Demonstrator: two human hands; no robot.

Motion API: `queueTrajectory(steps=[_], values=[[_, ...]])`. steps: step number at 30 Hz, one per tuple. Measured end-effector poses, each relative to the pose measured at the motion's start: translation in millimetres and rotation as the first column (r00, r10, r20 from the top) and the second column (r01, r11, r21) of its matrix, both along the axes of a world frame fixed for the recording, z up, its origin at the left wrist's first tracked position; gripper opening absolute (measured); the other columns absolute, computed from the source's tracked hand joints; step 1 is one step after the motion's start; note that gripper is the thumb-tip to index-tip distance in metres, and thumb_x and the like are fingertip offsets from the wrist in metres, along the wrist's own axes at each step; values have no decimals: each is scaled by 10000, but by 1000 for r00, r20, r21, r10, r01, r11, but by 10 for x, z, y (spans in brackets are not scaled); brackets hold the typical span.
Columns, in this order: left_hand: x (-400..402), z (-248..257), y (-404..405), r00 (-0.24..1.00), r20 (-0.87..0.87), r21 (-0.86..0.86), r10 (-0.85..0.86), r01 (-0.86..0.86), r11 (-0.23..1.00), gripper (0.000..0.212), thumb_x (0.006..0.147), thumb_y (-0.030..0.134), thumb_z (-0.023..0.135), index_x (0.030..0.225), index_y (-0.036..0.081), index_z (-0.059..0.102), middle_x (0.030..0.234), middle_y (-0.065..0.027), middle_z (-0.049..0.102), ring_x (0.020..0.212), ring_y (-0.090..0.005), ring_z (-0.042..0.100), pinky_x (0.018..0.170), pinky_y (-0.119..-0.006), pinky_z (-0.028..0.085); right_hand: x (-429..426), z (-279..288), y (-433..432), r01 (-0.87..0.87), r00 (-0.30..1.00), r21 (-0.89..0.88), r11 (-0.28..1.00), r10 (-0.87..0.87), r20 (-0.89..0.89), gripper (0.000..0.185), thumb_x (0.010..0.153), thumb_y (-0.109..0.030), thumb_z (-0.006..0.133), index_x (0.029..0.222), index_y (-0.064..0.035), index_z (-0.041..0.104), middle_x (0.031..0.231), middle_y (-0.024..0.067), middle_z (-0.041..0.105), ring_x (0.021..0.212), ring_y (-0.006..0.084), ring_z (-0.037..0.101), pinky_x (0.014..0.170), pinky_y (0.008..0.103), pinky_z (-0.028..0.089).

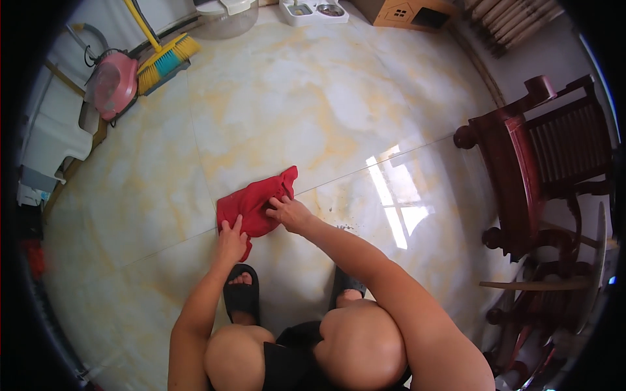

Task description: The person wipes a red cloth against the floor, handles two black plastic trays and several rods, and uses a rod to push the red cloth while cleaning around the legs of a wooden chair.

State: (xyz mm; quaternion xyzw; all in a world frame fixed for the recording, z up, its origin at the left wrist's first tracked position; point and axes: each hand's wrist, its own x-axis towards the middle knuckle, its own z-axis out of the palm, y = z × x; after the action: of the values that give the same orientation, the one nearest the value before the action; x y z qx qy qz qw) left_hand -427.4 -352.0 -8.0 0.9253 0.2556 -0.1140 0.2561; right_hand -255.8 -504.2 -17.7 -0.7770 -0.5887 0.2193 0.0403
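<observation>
A red cloth point(252, 203), creased and partly folded, lies on the glossy marble-patterned tile floor point(274, 112) in front of my feet. My left hand point(233, 240) rests on the cloth's near left part with the fingers spread. At its right part, my right hand point(288, 213) touches the cloth with bent fingers; whether they pinch the fabric is unclear. Small dark specks point(345, 227) are scattered on the tiles to the right of my right hand. Black slippers point(242, 293) are on my feet.
A yellow broom point(164, 63) and a pink vacuum-like appliance point(115, 83) stand at the upper left. Along the far side are a clear lidded container point(227, 22), a white pet feeder point(313, 12) and a cardboard house point(411, 13). Dark red wooden furniture point(518, 161) stands at the right.
</observation>
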Motion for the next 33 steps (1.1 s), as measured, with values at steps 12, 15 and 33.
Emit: queueTrajectory(steps=[12, 15, 33], values=[[331, 659, -1054, 941, 250, -389, -229, 315, 866, 514, 842, 200, 569, 1327, 89, 439, 1329, -264, 363, 1197, -387, 431, 999, -393, 368, 358, 150, -2030, 440, 897, 109, 891, -442, -12, 472, 685, 59, 557, 1099, -168, 554, 1150, 73, 488, 1075, 336, 493, 858, 399, 473], [328, 836, -1114, 945, 274, -373, -176, 273, 887, 443, 838, 171, 579, 1268, 92, 508, 1300, -212, 406, 1160, -347, 469, 970, -369, 392, 340, 134, -2461, 505, 860, 75, 860, -508, 46, 486, 686, 59, 557, 1112, -176, 550, 1171, 68, 485, 1090, 330, 489, 868, 395, 469], [-749, 1432, -1883, 839, 283, -206, -464, 526, 825, 316, 794, 214, 601, 1068, 58, 589, 1025, -154, 580, 1008, -359, 533, 867, -418, 448, -656, 965, -1116, 103, 992, 358, 928, -69, -107, 172, 791, -184, 574, 832, -26, 627, 946, 149, 598, 888, 335, 581, 718, 450, 495]])
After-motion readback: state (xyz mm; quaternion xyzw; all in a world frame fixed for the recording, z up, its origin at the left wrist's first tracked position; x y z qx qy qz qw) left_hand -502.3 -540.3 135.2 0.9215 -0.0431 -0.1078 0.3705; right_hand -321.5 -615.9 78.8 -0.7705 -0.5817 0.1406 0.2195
